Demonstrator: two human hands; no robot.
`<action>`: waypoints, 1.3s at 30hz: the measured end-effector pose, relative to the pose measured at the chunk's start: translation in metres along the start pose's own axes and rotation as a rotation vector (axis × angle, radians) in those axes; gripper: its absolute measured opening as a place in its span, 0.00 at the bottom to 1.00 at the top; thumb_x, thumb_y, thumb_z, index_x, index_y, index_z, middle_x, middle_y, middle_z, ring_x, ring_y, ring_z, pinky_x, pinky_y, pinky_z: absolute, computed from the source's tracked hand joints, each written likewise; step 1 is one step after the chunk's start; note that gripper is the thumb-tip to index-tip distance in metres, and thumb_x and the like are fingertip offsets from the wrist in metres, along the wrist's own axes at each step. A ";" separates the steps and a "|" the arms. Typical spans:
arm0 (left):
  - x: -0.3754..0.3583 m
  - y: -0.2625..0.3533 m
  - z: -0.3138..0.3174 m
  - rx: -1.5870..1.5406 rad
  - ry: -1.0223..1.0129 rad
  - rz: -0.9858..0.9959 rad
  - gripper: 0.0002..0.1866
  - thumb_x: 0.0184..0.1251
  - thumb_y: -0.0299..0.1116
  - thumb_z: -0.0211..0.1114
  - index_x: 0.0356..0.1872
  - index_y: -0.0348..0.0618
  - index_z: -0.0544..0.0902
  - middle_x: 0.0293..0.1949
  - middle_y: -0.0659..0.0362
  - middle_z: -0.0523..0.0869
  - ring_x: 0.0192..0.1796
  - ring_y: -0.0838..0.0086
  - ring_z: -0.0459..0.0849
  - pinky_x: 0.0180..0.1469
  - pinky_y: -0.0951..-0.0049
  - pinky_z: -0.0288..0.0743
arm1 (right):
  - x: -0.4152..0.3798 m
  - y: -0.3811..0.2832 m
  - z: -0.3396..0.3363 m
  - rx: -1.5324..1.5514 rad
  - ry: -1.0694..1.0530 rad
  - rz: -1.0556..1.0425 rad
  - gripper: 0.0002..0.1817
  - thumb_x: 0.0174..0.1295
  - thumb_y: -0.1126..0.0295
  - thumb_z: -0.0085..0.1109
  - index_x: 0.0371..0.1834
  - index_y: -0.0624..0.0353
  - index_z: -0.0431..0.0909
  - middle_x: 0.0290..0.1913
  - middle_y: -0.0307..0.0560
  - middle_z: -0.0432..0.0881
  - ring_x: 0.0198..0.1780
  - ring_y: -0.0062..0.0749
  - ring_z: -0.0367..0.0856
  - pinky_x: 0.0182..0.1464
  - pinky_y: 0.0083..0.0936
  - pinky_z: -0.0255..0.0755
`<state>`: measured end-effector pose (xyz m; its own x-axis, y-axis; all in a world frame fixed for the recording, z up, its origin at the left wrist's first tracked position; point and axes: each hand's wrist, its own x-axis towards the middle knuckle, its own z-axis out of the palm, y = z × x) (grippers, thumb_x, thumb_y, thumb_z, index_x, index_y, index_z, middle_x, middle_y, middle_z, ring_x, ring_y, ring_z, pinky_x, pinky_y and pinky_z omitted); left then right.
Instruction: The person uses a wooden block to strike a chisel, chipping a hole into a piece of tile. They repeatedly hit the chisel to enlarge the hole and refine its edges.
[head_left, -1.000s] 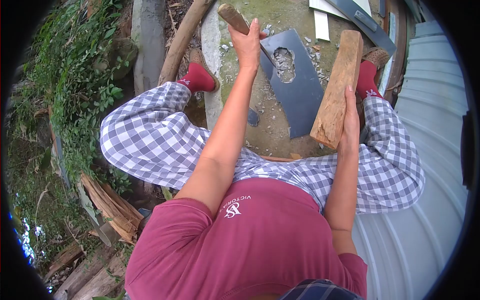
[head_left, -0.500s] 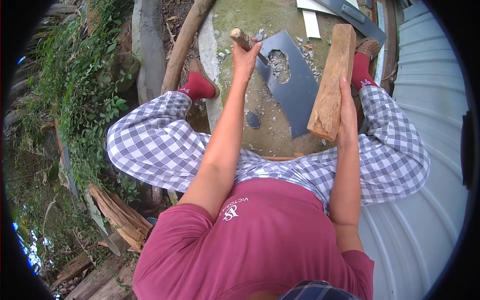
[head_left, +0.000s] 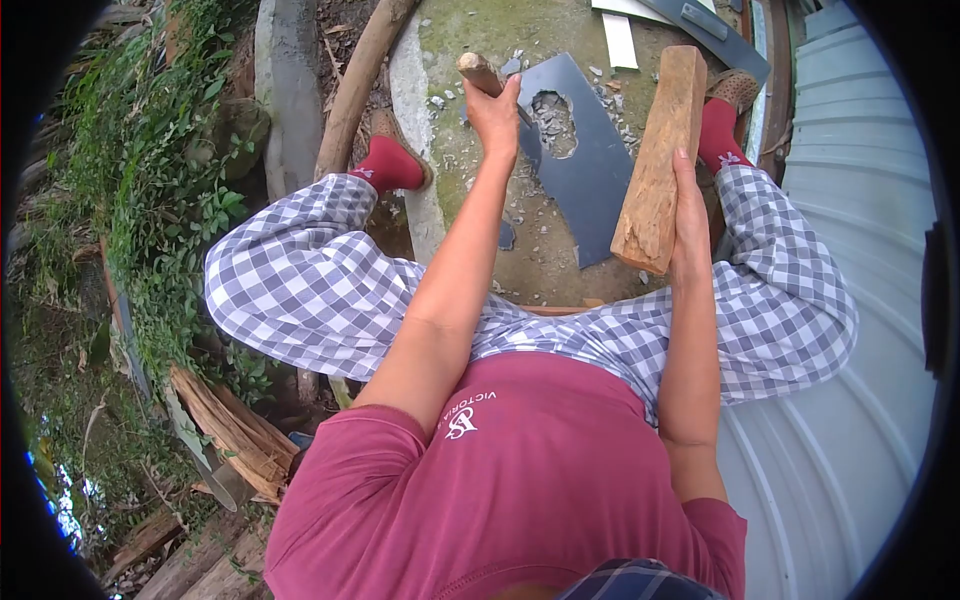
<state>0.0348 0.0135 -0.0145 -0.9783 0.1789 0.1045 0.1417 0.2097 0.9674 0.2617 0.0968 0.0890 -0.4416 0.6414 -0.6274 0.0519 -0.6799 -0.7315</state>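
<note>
My left hand (head_left: 493, 122) is closed around a wooden-handled chisel (head_left: 481, 70), its rough handle end pointing up. Part of its narrow dark blade shows beside my fingers, over the left edge of a grey slab (head_left: 590, 190); the tip is hard to make out. An irregular, jagged hole is broken through the slab, which lies flat on the ground. In my right hand (head_left: 690, 220) is a thick wooden block (head_left: 662, 150), gripped along its lower right side and raised over the slab's right side.
Grey chips (head_left: 553, 120) lie in and around the hole. A dark loose fragment (head_left: 507, 236) sits beside my left forearm. White strips (head_left: 620, 42) and another grey piece (head_left: 715, 35) lie at the back. Ribbed metal sheeting (head_left: 840, 200) flanks my right; plants (head_left: 150, 190) and a log (head_left: 360, 90) flank my left.
My left hand and the chisel have shifted slightly, and my forearm now covers part of the loose fragment. The block stays raised in my right hand. The whole view has shifted a little.
</note>
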 end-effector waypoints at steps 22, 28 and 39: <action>0.002 0.010 -0.003 0.084 0.073 -0.066 0.30 0.49 0.34 0.73 0.51 0.33 0.70 0.45 0.42 0.81 0.48 0.52 0.80 0.52 0.61 0.70 | 0.003 0.003 0.004 -0.005 -0.006 0.054 0.35 0.61 0.45 0.56 0.57 0.68 0.67 0.41 0.48 0.79 0.37 0.27 0.82 0.35 0.23 0.79; 0.003 0.006 -0.001 0.100 0.150 -0.047 0.30 0.49 0.34 0.73 0.51 0.32 0.69 0.44 0.42 0.81 0.47 0.52 0.80 0.51 0.60 0.70 | 0.002 0.005 0.005 -0.046 -0.012 0.059 0.35 0.61 0.45 0.56 0.57 0.67 0.68 0.41 0.48 0.79 0.38 0.27 0.82 0.37 0.23 0.78; 0.009 -0.032 0.016 -0.325 0.374 -0.177 0.24 0.54 0.25 0.65 0.52 0.37 0.68 0.38 0.58 0.78 0.39 0.74 0.77 0.45 0.70 0.71 | 0.005 -0.001 0.018 -0.710 -0.111 -0.152 0.33 0.64 0.49 0.52 0.64 0.65 0.65 0.53 0.52 0.76 0.52 0.34 0.77 0.51 0.29 0.70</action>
<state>0.0242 0.0238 -0.0479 -0.9785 -0.2003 -0.0493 -0.0268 -0.1140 0.9931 0.2432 0.0939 0.0916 -0.5760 0.6452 -0.5019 0.5339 -0.1680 -0.8287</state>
